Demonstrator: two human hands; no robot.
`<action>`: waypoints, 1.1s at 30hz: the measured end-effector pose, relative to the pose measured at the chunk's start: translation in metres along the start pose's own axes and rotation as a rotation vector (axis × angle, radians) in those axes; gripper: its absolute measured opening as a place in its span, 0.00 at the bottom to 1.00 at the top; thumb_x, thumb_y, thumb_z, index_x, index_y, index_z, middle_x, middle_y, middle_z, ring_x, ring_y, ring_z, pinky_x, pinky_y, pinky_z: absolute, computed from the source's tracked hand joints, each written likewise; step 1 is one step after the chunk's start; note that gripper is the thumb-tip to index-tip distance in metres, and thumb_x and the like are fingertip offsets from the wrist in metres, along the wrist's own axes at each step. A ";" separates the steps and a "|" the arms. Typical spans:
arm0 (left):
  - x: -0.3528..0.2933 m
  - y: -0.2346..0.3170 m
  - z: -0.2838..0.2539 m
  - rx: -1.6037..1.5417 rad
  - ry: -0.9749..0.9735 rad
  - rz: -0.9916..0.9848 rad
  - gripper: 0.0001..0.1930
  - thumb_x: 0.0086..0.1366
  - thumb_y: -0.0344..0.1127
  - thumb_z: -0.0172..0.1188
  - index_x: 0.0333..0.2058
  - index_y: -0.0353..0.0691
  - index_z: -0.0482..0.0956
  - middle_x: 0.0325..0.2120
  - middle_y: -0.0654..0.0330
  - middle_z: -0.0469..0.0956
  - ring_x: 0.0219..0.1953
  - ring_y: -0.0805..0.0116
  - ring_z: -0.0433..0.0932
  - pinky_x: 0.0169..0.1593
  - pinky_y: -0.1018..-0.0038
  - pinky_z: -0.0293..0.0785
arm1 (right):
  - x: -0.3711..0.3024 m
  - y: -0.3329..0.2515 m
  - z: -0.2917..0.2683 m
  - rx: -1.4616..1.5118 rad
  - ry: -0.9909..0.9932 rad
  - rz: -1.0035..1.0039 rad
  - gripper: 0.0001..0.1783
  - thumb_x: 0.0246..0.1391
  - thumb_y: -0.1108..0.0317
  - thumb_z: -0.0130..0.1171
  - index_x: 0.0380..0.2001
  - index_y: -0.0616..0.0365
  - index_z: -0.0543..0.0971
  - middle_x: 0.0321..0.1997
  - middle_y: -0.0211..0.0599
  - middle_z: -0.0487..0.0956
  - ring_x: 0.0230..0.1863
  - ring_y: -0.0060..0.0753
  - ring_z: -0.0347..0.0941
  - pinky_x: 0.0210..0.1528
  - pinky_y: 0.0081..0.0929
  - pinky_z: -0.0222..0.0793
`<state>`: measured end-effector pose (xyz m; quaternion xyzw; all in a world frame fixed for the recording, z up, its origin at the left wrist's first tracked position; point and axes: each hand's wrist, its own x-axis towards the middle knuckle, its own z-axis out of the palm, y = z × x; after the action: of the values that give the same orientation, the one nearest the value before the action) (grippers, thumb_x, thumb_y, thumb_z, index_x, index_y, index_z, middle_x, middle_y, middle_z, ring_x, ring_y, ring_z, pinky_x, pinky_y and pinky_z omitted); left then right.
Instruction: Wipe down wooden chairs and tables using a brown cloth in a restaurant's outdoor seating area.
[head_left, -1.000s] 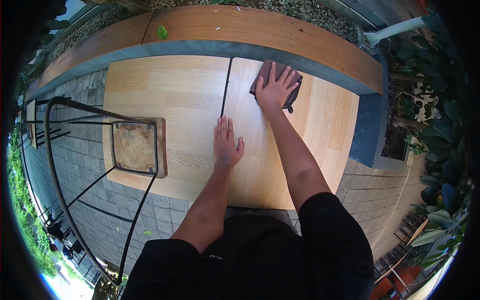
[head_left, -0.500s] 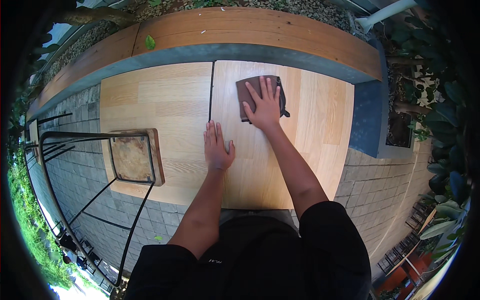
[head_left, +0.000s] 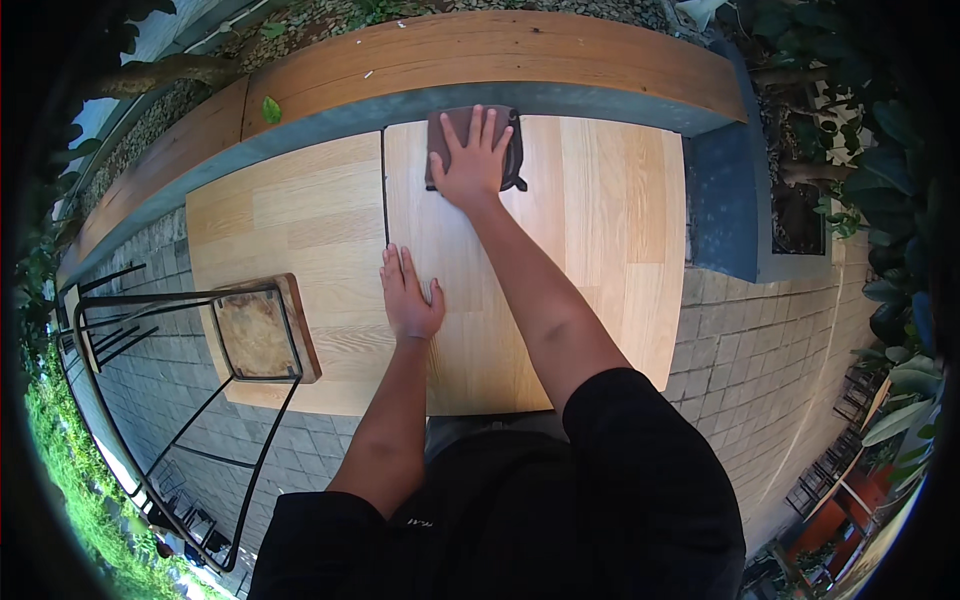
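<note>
Grey paving [head_left: 740, 345] spreads out beyond both hands, on either side of where the person stands. On it, directly under the hands, I see two pale wooden tops set side by side: the left tabletop [head_left: 325, 225], mostly to the left of the left hand, and the right tabletop [head_left: 590, 270], under the right forearm. A dark seam runs between them. Beyond the right hand curves a long ledge [head_left: 500, 50], wood on top and blue-grey down its face. An upturned stool [head_left: 262, 332] sits well to the left of the left hand, its seat bottom-up on the left tabletop and its thin black legs sticking out toward the person's left. Off to the right of the right hand stands a blue-grey planter box [head_left: 722, 215].

The right hand [head_left: 475, 165] lies flat with its fingers spread wide, on top of a folded brown cloth [head_left: 463, 121] at the far edge of the right tabletop, close by the ledge. The left hand [head_left: 410, 305], nearer the body, rests flat beside the seam, its fingers close together, thumb apart, nothing in it. Smallest is a green leaf [head_left: 271, 109] on the ledge, ahead and left of both hands.
</note>
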<state>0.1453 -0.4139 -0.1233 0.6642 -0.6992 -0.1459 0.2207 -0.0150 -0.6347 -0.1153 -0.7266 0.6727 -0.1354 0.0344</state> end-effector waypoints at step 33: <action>-0.002 0.002 -0.002 0.077 0.000 -0.011 0.42 0.68 0.40 0.59 0.77 0.27 0.57 0.78 0.34 0.54 0.81 0.35 0.52 0.81 0.43 0.46 | -0.095 0.226 -0.083 0.082 0.023 0.090 0.44 0.62 0.41 0.60 0.80 0.30 0.65 0.89 0.51 0.49 0.89 0.56 0.38 0.85 0.66 0.28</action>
<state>0.1445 -0.4114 -0.1211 0.6759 -0.7007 -0.1201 0.1944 -0.2598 -0.5505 -0.1022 -0.6921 0.6989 -0.1694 0.0624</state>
